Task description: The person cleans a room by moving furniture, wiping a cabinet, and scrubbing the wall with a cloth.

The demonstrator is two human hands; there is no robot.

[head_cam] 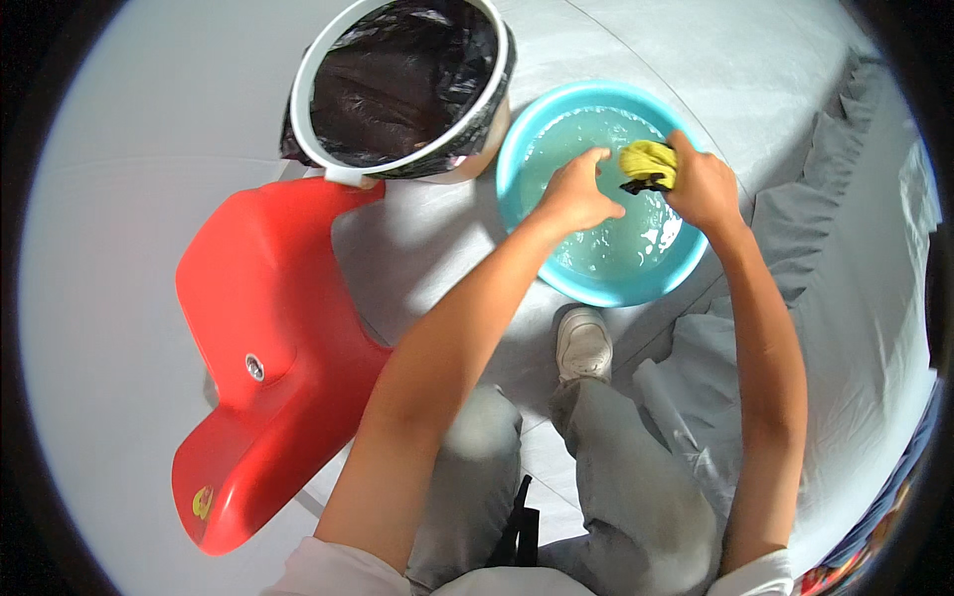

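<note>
A turquoise plastic basin (514,160) stands on the floor in front of me, partly filled with cloudy water (607,246). Above its right side, my right hand (700,182) grips a bunched yellow cloth (647,160) with a black part hanging at its lower edge. My left hand (577,192) is over the middle of the water, thumb and fingers spread, holding nothing. A small gap separates it from the cloth. Bright ripples and foam show on the water's surface.
A bin lined with a black bag (402,82) stands left of the basin. Nearer me on the left is a red moulded plastic seat (276,298). Grey ruffled fabric (835,246) drapes along the right. My white shoe (585,344) is close to the basin's near rim.
</note>
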